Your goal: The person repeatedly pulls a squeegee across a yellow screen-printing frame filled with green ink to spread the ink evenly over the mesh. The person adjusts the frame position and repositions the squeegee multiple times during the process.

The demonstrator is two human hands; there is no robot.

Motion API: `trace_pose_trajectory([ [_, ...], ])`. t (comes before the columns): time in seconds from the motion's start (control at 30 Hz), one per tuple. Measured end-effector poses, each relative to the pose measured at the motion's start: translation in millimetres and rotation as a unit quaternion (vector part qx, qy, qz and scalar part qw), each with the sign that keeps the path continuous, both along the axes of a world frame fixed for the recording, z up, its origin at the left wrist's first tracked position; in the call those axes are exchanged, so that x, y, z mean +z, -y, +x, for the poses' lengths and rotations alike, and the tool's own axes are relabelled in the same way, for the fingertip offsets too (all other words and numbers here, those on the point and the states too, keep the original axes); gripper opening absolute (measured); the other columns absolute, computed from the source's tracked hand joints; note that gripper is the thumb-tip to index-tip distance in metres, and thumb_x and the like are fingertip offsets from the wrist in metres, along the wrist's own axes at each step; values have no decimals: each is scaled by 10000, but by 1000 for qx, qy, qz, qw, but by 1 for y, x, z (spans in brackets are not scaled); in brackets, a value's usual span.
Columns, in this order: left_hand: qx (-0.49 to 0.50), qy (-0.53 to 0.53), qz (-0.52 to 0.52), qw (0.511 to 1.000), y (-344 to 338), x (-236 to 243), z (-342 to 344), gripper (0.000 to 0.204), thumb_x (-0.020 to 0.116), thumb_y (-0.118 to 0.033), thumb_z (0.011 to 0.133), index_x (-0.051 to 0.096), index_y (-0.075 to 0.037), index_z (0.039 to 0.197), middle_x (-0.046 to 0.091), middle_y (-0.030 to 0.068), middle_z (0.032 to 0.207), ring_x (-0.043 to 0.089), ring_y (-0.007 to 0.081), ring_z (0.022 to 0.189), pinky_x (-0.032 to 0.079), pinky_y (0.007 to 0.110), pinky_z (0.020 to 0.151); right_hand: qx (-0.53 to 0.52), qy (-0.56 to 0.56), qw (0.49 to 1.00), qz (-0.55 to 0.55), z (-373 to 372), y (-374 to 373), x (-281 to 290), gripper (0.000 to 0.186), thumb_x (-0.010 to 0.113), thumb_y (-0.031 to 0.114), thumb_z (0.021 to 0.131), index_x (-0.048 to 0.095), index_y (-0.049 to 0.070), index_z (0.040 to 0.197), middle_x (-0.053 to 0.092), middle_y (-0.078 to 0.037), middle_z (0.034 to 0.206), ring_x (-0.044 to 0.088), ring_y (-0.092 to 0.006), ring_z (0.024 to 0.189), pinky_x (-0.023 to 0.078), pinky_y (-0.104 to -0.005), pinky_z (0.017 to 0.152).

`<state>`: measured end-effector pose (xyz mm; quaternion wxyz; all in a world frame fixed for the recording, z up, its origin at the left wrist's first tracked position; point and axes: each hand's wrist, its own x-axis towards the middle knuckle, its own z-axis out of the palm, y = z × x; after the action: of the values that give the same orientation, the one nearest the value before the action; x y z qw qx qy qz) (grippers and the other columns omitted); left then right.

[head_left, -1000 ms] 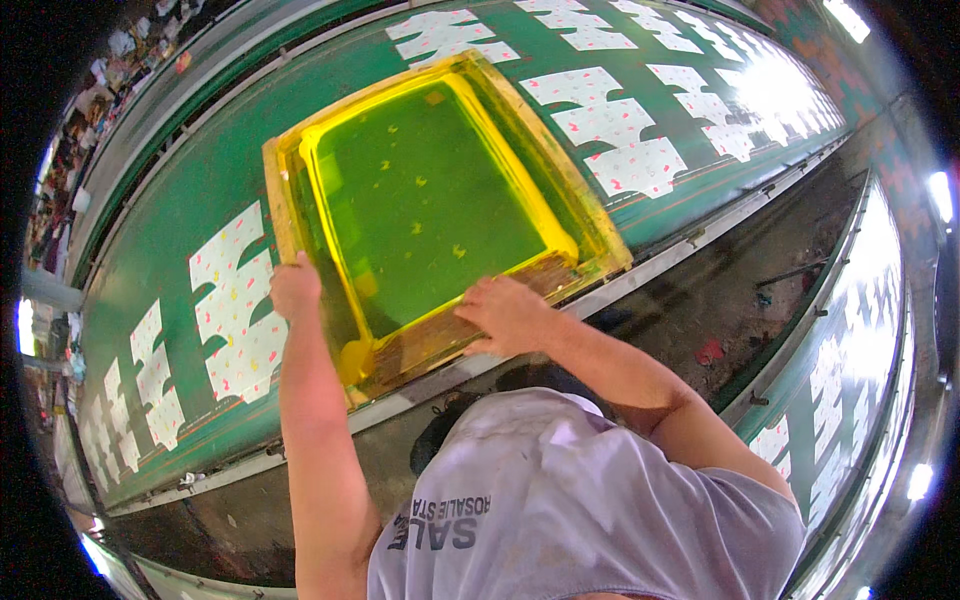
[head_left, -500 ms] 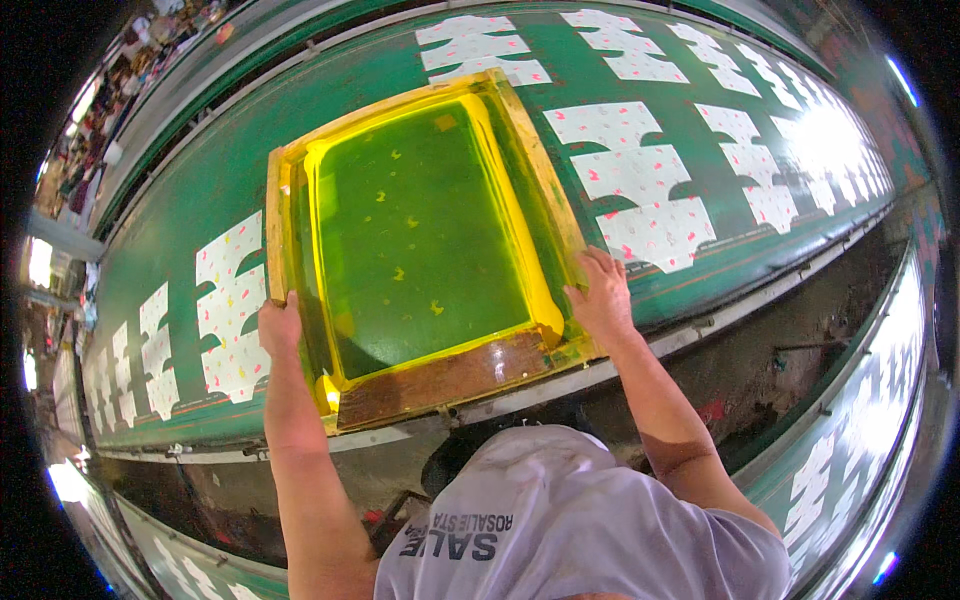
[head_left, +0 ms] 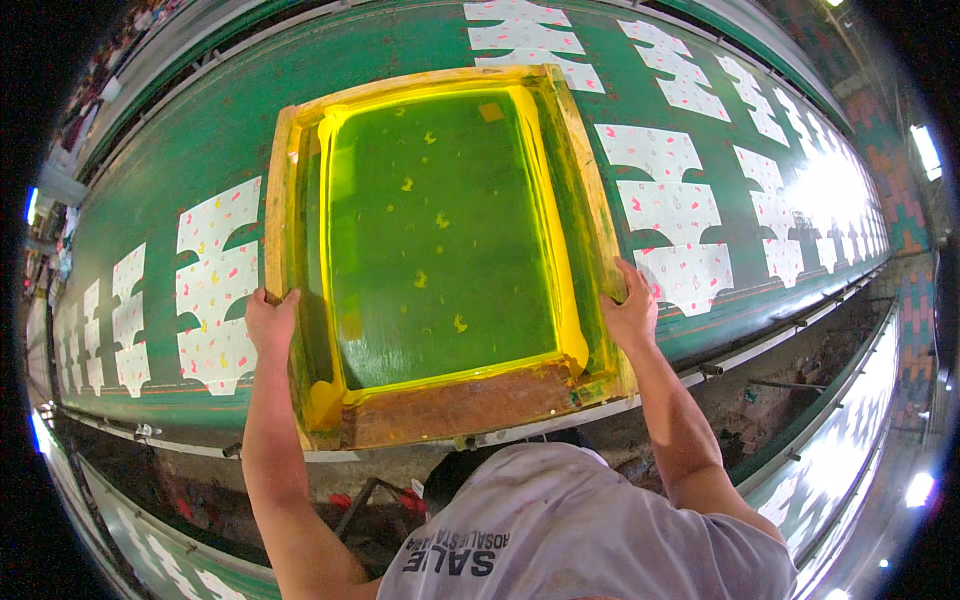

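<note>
A screen-printing frame (head_left: 420, 82) of yellow-stained wood spans the middle of the view, over the green table. Its mesh (head_left: 440, 250) is green, with small yellow printed shapes showing in it. Thick bright yellow ink (head_left: 550, 270) lies along the inner right side and in the lower corners. My left hand (head_left: 272, 322) is closed round the left rail, low down. On the opposite rail my right hand (head_left: 632, 308) grips at about the same height, fingers curled on the outer edge. What lies under the frame is hidden.
White cut fabric pieces with small pink and yellow prints lie flat in rows, some left of the frame (head_left: 225, 290), others to the right (head_left: 670, 205). The long green table (head_left: 150, 200) has a pale rail (head_left: 790, 322) along its near edge. Another table (head_left: 840, 430) stands behind me.
The whole view has shifted and turned slightly. The frame looks a little larger and its right side sits further right in the picture. Both hands stay on its rails.
</note>
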<state>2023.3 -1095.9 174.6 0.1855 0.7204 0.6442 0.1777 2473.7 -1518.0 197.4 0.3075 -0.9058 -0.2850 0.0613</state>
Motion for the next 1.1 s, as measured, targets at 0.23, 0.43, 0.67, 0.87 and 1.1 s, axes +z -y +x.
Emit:
trace_pose_trajectory([
  [0.23, -10, 142, -19, 990, -8, 1, -5, 375, 945, -176, 824, 615, 1, 838, 600, 42, 757, 528, 178, 698, 444, 413, 654, 26, 17, 1000, 5, 3, 3, 46, 676, 833, 66, 812, 701, 166, 1467, 743, -206, 1345, 688, -440, 1279, 553, -524, 1109],
  [0.43, -17, 167, -32, 985, -11, 11, 20, 446, 936, -135, 810, 496, -71, 770, 499, -4, 754, 458, 159, 696, 400, 387, 657, 20, 44, 999, 4, 45, 19, 74, 669, 809, 101, 814, 700, 163, 1471, 741, -199, 1357, 683, -424, 1292, 562, -509, 1114],
  [0.67, -59, 218, 6, 974, 50, 8, 145, 461, 945, -132, 798, 490, -70, 778, 478, 0, 753, 450, 185, 682, 410, 401, 659, -24, 15, 999, 28, 162, 81, 59, 663, 776, 22, 783, 724, 146, 1433, 749, -190, 1339, 698, -429, 1275, 585, -505, 1078],
  [0.87, -45, 153, 30, 987, 151, 3, 264, 431, 975, -145, 800, 555, -43, 812, 524, 22, 737, 485, 189, 682, 456, 409, 671, -71, 5, 997, 34, 279, 160, 33, 665, 760, 0, 774, 742, 170, 1417, 750, -188, 1379, 706, -399, 1301, 576, -477, 1110],
  [1.1, -33, 210, 0, 977, 244, -10, 358, 402, 955, -119, 826, 562, -36, 849, 554, 32, 841, 521, 176, 763, 445, 379, 701, -113, -32, 993, 13, 376, 237, 32, 694, 788, 0, 789, 726, 181, 1456, 774, -179, 1360, 734, -368, 1287, 586, -460, 1092],
])
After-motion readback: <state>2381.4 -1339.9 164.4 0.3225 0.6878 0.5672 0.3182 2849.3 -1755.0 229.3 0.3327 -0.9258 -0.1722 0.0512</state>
